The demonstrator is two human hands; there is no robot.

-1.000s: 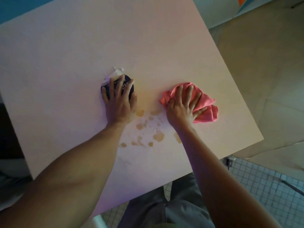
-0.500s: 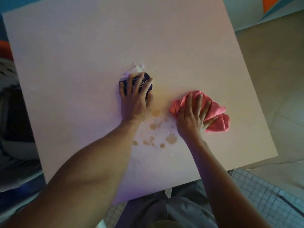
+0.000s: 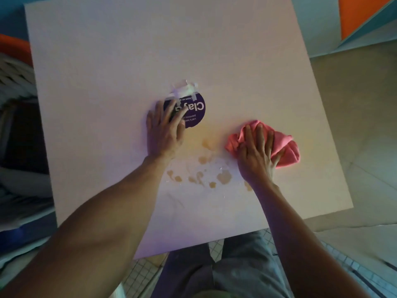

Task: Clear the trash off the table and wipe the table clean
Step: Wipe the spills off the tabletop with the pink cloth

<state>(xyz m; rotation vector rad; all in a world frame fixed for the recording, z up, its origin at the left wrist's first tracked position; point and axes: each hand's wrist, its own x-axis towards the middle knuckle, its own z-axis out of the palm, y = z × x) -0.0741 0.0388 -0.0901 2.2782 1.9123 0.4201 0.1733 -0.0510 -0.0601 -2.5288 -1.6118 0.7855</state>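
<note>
A round purple card with white lettering [image 3: 194,114] lies near the middle of the pale square table [image 3: 107,82], with white tape scraps [image 3: 184,90] at its far edge. My left hand [image 3: 164,130] rests on the card's left part with straight fingers. My right hand [image 3: 256,151] presses flat on a crumpled pink cloth [image 3: 285,147] to the right. Several brown liquid stains [image 3: 223,176] spot the table between and just below the two hands.
The table's near edge [image 3: 214,239] runs above my grey-trousered legs [image 3: 236,274]. Tiled floor [image 3: 365,147] lies to the right. A dark seat or bin with a white woven thing [image 3: 15,82] stands at the left.
My left hand has slid left off the purple card, uncovering its lettering. The right hand stays pressed on the pink cloth. The camera view shifted so the table sits more centred.
</note>
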